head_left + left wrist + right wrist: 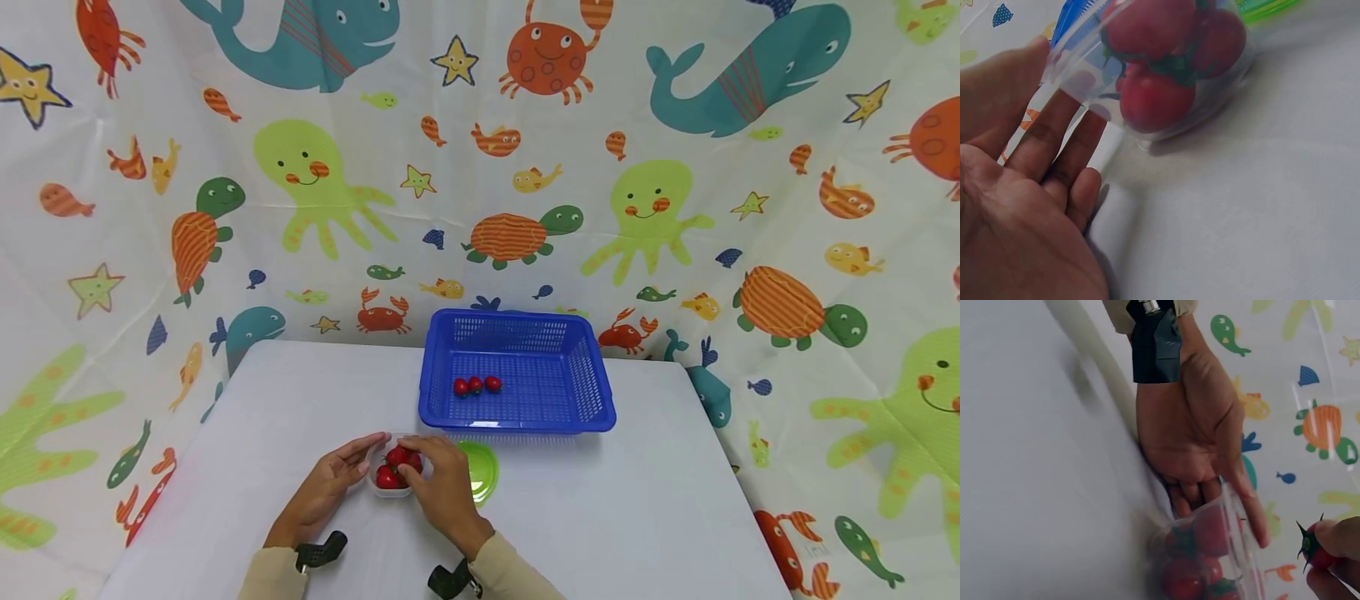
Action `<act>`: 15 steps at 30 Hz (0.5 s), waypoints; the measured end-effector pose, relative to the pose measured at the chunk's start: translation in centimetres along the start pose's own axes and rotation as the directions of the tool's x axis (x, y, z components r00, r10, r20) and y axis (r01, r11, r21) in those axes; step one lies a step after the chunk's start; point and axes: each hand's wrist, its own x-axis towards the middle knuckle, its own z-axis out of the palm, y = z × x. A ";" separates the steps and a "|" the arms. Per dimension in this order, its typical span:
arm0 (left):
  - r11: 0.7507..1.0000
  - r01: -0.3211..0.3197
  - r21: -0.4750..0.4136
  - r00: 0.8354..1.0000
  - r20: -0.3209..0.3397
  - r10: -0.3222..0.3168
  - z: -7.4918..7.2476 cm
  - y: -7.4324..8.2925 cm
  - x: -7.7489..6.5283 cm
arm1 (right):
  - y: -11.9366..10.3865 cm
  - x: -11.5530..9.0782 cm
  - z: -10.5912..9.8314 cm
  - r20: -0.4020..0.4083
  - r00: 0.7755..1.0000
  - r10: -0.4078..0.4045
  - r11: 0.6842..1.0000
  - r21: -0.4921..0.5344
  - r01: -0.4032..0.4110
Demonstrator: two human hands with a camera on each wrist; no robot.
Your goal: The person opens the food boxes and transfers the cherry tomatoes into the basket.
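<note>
A clear plastic tub (390, 490) stands on the white table, holding several red cherry tomatoes (1157, 100) with green stems. My left hand (330, 481) curves round the tub's left side, thumb by the rim and fingertips against the outer wall, seen through the plastic in the left wrist view. Over the tub, my right hand (446, 483) pinches a single cherry tomato (1317, 549) between thumb and fingers, its spiky green stem end showing in the right wrist view. In the head view the right fingers partly cover the tub's contents.
Behind the tub sits a blue plastic basket (540, 421) with three cherry tomatoes (476, 385) on its floor. A round green lid (482, 472) lies right of the tub, partly behind the right hand. A curtain (480, 183) printed with sea animals hangs behind the table (645, 508).
</note>
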 end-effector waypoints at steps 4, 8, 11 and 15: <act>1.000 -0.003 0.003 1.000 -0.003 0.003 0.1 0.0 0.0 | -0.5 0.3 -0.6 0.004 1.000 -0.023 1.000 0.002 0.023; 1.000 0.003 0.007 1.000 -0.013 -0.003 0.1 0.0 -0.1 | -0.8 0.7 -1.3 0.000 0.999 -0.054 0.999 -0.001 0.054; 1.000 0.008 0.013 1.000 -0.016 -0.008 0.1 0.0 -0.1 | -0.9 1.1 -1.9 -0.004 0.998 -0.068 0.998 -0.003 0.068; 1.000 0.016 0.023 1.000 -0.021 -0.015 0.2 0.0 0.0 | -0.9 1.6 -2.6 -0.007 0.997 -0.080 0.996 -0.028 0.080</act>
